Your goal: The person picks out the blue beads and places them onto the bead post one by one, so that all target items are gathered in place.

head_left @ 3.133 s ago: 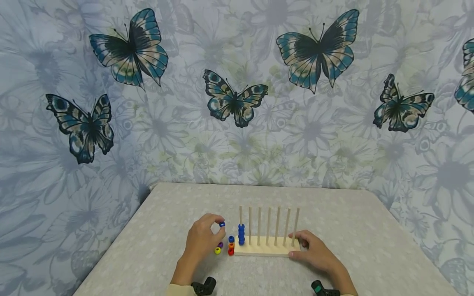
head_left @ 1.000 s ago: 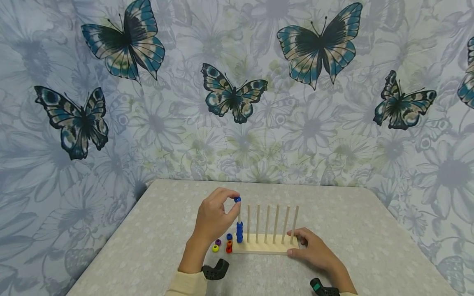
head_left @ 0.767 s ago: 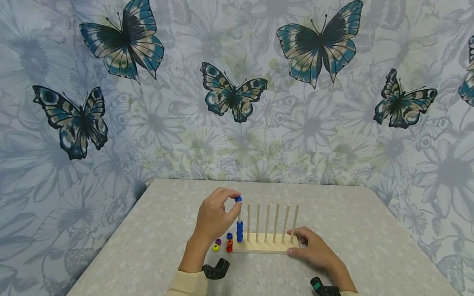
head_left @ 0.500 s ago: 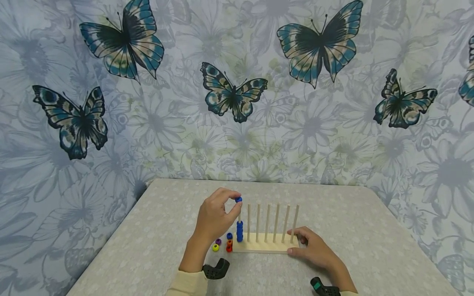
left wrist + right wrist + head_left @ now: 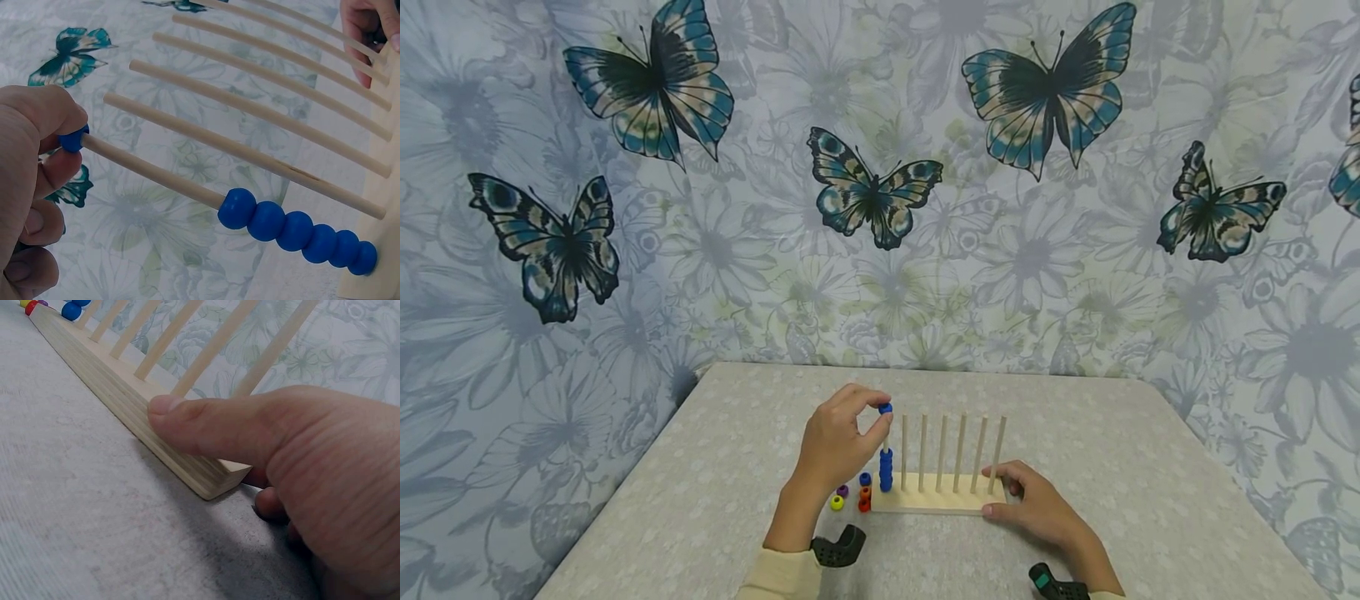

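Note:
My left hand (image 5: 833,437) pinches a blue bead (image 5: 74,139) between thumb and forefinger, right at the tip of the leftmost wooden peg (image 5: 153,172). Lower on that peg sits a stack of several blue beads (image 5: 267,220), resting against the base. The pegs stand upright in a row on a pale wooden base (image 5: 936,502); the others carry no beads. At the base's right end, my right hand (image 5: 1036,504) grips it, thumb on the near side in the right wrist view, with the other fingers partly hidden behind the end.
Left of the base lie loose beads: a blue one (image 5: 865,478), an orange one (image 5: 865,492), a red one (image 5: 865,505), a purple one (image 5: 842,491) and a yellow one (image 5: 837,502). The table (image 5: 700,500) meets a butterfly-patterned wall (image 5: 880,300) behind.
My left hand has carried the blue bead up and right from beside the loose beads to the leftmost peg's top, lowering slightly in the last half second. My right hand keeps its hold.

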### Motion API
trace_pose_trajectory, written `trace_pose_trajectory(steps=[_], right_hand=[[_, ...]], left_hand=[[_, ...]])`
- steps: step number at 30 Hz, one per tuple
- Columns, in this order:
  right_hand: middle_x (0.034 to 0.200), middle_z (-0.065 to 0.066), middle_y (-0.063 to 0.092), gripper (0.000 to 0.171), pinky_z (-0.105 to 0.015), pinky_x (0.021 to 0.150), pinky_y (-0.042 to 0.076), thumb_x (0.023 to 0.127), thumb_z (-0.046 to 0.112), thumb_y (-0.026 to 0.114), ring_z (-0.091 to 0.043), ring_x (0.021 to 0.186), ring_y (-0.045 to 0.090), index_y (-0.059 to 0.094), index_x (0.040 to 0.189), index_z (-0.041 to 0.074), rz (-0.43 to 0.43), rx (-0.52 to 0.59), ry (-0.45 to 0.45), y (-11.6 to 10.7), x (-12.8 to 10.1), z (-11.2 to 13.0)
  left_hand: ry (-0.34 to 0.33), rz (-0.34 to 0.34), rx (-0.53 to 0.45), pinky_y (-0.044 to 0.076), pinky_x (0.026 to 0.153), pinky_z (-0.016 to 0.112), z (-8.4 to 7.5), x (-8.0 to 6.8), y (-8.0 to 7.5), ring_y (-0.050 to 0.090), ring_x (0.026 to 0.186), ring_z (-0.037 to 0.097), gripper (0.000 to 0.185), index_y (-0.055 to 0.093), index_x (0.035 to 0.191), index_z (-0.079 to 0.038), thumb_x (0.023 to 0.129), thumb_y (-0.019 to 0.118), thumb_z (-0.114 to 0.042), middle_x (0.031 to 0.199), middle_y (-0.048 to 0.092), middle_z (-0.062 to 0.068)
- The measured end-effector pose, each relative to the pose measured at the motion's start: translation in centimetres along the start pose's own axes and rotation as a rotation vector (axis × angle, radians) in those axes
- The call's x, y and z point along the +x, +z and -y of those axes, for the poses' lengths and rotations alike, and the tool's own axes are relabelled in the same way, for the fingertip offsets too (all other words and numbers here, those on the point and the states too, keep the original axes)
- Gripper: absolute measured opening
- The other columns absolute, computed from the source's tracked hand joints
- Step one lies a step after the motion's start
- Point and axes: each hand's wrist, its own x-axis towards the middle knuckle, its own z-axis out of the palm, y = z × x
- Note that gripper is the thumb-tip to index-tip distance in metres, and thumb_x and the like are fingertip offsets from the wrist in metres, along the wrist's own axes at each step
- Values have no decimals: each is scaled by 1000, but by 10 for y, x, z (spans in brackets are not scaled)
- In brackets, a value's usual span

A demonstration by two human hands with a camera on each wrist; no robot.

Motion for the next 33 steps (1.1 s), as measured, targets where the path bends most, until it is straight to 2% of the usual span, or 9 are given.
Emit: trace_pose_trajectory(steps=[5, 11, 33], right_hand=[[103, 0, 56, 56, -29, 78, 38, 73, 40, 88, -18, 92, 43, 67, 124, 25, 3, 5, -6, 0, 0, 1], [103, -1, 56, 56, -28, 76, 37, 74, 39, 87, -19, 92, 43, 67, 124, 24, 9, 1, -28, -1, 0, 1], [101, 1, 55, 55, -27, 75, 37, 74, 43, 86, -18, 92, 43, 67, 124, 28, 2, -25, -16, 0, -2, -1]], left_hand=[[-6, 18, 2, 44, 55, 19, 1, -1, 1, 53, 67, 3, 17, 75, 103, -19, 86, 76, -22, 98, 69, -10], [-20, 32, 8, 49, 61, 20, 0, -2, 0, 63, 79, 3, 17, 75, 103, -22, 86, 75, -22, 98, 69, -13], [-20, 57, 20, 51, 63, 20, 2, -2, -1, 64, 80, 3, 15, 75, 100, -24, 85, 78, -25, 94, 68, -13]])
